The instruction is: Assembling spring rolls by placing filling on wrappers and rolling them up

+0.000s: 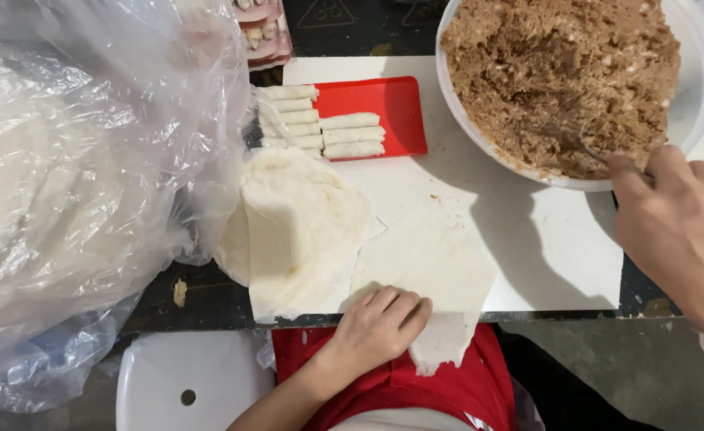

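White board (559, 263) over a dark tabletop carries the work: a single thin wrapper sheet (432, 255) lies flat at its near edge, one corner drooping over the person's lap, and the left hand (380, 323) rests palm-down on that near corner, fingers loosely together, pinning it rather than pinching. Off to the side the right hand (679, 211) is closed around a spoon handle (595, 152) sunk in the big bowl of brown minced filling (559, 72), so this looks like the scooping step, with the load needing to land on the pinned sheet. Bare board lies between bowl and sheet, while the wrapper stack (300, 227), the red tray of finished rolls (344, 120) and the bulging plastic bag (80, 175) crowd the left.
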